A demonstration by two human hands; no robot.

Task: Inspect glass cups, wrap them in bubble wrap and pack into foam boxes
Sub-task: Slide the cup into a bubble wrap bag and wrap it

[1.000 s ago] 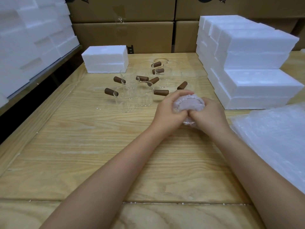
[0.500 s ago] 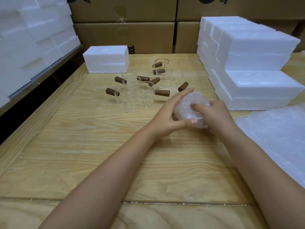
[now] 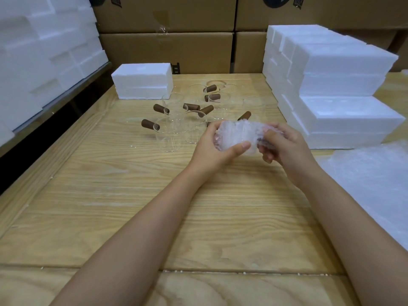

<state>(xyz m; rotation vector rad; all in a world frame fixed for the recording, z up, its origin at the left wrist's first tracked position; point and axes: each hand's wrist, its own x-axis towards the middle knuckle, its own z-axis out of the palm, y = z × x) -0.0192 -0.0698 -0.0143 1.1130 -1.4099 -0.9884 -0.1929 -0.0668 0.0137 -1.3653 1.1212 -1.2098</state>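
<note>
Right now we hold the wrapped glass cup (image 3: 238, 134) just above the surface (image 3: 132, 195), well to the right of the lone foam box (image 3: 142, 81) and nearer to us than it. Both grips are clamped on the bundle. The left hand (image 3: 217, 146) cups its left end, thumb laid across the near side and fingers curled behind. The right hand (image 3: 284, 146) closes over the right end, its fingers bent in on the loose wrap there. The bundle's long axis runs side to side between the two hands, so each hand caps one end. A dark patch shows through the wrap by the right hand, and we cannot tell whether it is the handle. We judge the wrapping nearly finished, with the tuck at the right end the last of it. The bare glass cups (image 3: 170, 135) with brown handles stand between the lone foam box and our hands, just beyond the left hand. The stack of foam boxes (image 3: 344, 115) rises far right of the lone foam box, closest to the right hand. Packing there would call for a short carry rightward. Spare bubble wrap sheets (image 3: 371, 184) lie nearer to us than that stack.
</note>
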